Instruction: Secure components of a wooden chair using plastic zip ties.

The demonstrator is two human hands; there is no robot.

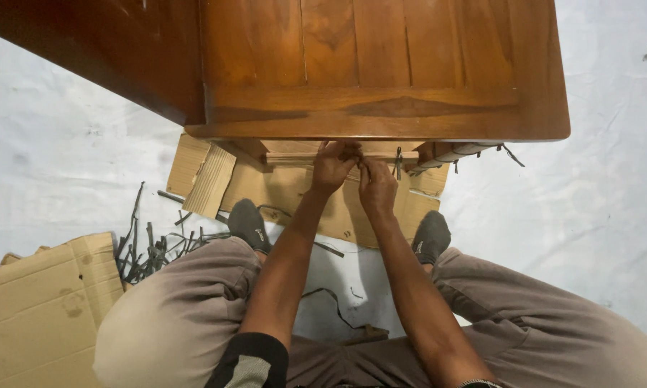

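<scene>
Nearest you: your knees in taupe trousers [173,316], spread wide, and two dark socked feet [248,224] planted at 11 and 1 o'clock on flattened cardboard [287,190]. A second sheet of corrugated cardboard [40,316] lies at 8 o'clock, with a tangle of cut dark strapping strips [151,248] beside it on the white floor covering [58,151].

Your forearms run straight ahead toward 12 o'clock and converge under the front edge of the wooden furniture piece [381,79].

Left hand [333,167]: fingers curled and closed, pinching at a thin strap [398,164] or tie where it meets the underside rail; whether the strap itself is clamped cannot be told. Right hand [376,183]: just below and touching the left, fingers likewise drawn narrow onto the same spot.

The strap: dark, flat, narrow, hanging at about 1 o'clock from your right hand, which is the nearer one; its long axis runs toward and away from you.

Farthest: the furniture top, reddish-brown varnished hardwood, smooth and glossy, panelled with a plain framing rail running left to right. A wrapped leg [456,152] shows at 2 o'clock.
</scene>
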